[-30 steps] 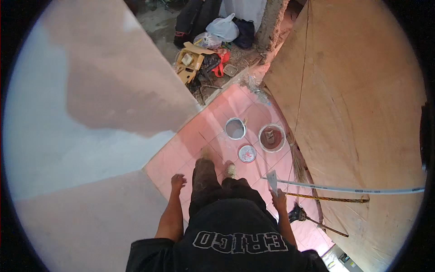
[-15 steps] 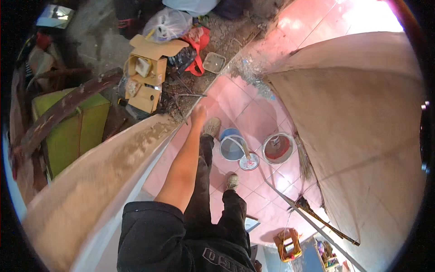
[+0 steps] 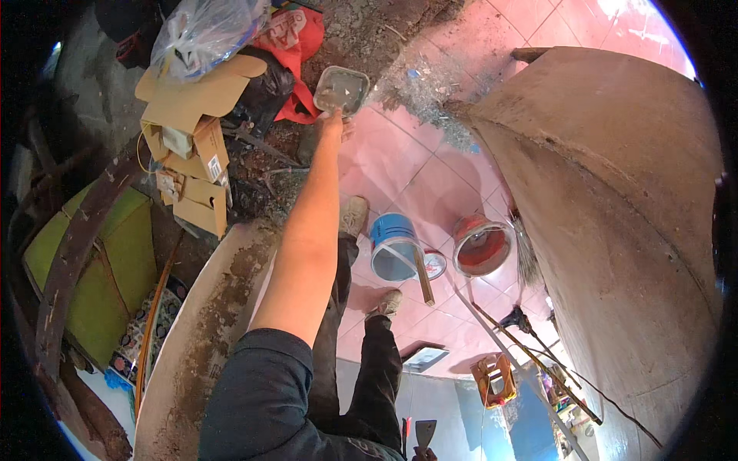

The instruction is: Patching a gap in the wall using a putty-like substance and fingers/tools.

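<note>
My left arm stretches far forward. My left hand point(image 3: 331, 124) is at the near rim of a clear rectangular plastic container point(image 3: 341, 90) and appears closed on that rim; its fingertips are partly hidden. The container rests where rubble meets the pink tiles, with something greyish inside. At the lower edge my right hand point(image 3: 424, 454) shows only in part, closed around the handle of a scraper point(image 3: 425, 432) whose flat, dark blade points up.
Left of my arm lie an opened cardboard box point(image 3: 206, 146), a red bag point(image 3: 296, 46) and a clear plastic bag point(image 3: 204, 34). A blue bucket point(image 3: 393, 227) and a red-stained bucket point(image 3: 483, 247) stand on the tiles. A broken-edged wall point(image 3: 231, 307) is nearby; long poles lean at right.
My left hand has reached farther forward, from above the tile edge to the plastic container. The view has shifted, and the scraper in my right hand has come into sight at the bottom.
</note>
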Motion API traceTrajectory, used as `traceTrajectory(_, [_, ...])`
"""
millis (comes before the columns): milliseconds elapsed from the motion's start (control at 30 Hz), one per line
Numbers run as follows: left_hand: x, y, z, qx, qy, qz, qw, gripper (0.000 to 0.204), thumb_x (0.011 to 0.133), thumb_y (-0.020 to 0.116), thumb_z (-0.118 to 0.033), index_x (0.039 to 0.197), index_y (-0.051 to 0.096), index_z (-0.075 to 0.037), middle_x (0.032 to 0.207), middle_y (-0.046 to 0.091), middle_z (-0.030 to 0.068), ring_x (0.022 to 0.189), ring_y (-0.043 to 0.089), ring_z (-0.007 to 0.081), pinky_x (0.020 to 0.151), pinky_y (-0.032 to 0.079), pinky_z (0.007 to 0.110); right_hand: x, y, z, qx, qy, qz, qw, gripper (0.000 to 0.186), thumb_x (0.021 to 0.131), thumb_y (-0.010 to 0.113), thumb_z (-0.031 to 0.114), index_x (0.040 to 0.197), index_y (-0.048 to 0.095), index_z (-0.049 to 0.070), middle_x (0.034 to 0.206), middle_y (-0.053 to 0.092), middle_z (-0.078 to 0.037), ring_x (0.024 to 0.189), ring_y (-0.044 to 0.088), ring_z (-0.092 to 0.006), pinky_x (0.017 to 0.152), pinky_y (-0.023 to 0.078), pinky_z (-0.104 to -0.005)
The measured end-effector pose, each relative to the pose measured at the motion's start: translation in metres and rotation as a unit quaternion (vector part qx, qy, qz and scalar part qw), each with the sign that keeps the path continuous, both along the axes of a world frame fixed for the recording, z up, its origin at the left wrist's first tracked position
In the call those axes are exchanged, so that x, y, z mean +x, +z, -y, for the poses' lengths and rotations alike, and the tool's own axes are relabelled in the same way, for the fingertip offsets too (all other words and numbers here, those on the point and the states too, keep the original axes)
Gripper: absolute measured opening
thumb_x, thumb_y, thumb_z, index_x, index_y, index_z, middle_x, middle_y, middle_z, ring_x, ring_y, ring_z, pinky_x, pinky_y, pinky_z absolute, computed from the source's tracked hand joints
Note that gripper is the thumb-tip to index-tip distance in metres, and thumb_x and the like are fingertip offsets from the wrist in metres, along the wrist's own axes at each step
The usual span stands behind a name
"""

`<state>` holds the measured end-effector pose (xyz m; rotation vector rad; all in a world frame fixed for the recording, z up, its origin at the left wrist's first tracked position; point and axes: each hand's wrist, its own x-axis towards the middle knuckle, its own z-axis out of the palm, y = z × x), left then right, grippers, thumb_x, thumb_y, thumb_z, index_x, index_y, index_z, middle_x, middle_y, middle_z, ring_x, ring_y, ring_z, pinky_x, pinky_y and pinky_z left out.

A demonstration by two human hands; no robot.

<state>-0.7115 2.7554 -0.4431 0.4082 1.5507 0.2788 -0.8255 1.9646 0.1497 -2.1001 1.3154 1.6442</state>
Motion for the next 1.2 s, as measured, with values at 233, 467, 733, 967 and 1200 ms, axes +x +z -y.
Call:
traceTrajectory(233, [-0.01, 0.048, 0.011, 0.206, -0.214, -0.078, 0.952, 0.041, 0.101, 0.058, -0.025, 0.135, 0.052, -0.002, 0.122, 0.061, 0.0144, 0.101, 0.067, 0.0256, 0.073, 0.063, 0.038, -0.015, -0.032, -0.037, -0.01, 0.332, 0.122, 0.935, 0.015, 0.096, 0.063, 0.02, 0.086, 0.07, 0.011, 0.061, 0.056, -0.002, 0.051, 0.048, -0.0145, 0.045, 0.035, -0.037])
traceTrajectory(467, [-0.051, 0.186, 0.146, 0.151, -0.099, 0.045, 0.983, 0.043, 0.097, 0.062, -0.031, 0.117, 0.06, 0.006, 0.109, 0.066, 0.0211, 0.098, 0.069, 0.0289, 0.08, 0.059, 0.04, 0.048, -0.019, -0.191, 0.161, 0.248, 0.253, 0.921, 0.026, 0.102, 0.055, 0.027, 0.099, 0.06, 0.002, 0.065, 0.059, -0.007, 0.048, 0.053, -0.0129, 0.043, 0.039, -0.0315])
traceTrajectory(733, [-0.098, 0.42, 0.27, 0.292, -0.308, 0.198, 0.884, 0.028, 0.098, 0.064, -0.013, 0.12, 0.062, 0.004, 0.108, 0.067, 0.0087, 0.095, 0.064, 0.0144, 0.084, 0.054, 0.033, 0.099, 0.052, -0.229, 0.348, 0.361, 0.445, 0.742, 0.029, 0.099, 0.058, 0.01, 0.123, 0.061, -0.006, 0.11, 0.067, -0.025, 0.098, 0.068, -0.0392, 0.084, 0.053, -0.0432])
traceTrajectory(967, [-0.126, 0.585, 0.396, 0.28, -0.407, 0.312, 0.811, 0.043, 0.093, 0.074, -0.014, 0.123, 0.045, -0.004, 0.114, 0.063, 0.0129, 0.102, 0.062, 0.0164, 0.086, 0.051, 0.03, 0.098, 0.134, -0.174, 0.34, 0.418, 0.575, 0.615, 0.023, 0.092, 0.069, 0.013, 0.113, 0.066, 0.006, 0.09, 0.068, -0.016, 0.08, 0.068, -0.0382, 0.067, 0.053, -0.0453])
traceTrajectory(1200, [-0.145, 0.637, 0.485, 0.182, -0.467, 0.372, 0.781, 0.068, 0.094, 0.071, -0.008, 0.146, 0.028, -0.004, 0.124, 0.061, 0.0165, 0.108, 0.064, 0.0198, 0.092, 0.051, 0.032, 0.069, 0.164, -0.089, 0.215, 0.478, 0.605, 0.6, 0.018, 0.092, 0.07, 0.021, 0.105, 0.067, 0.008, 0.084, 0.067, -0.012, 0.075, 0.068, -0.0348, 0.063, 0.053, -0.0457])
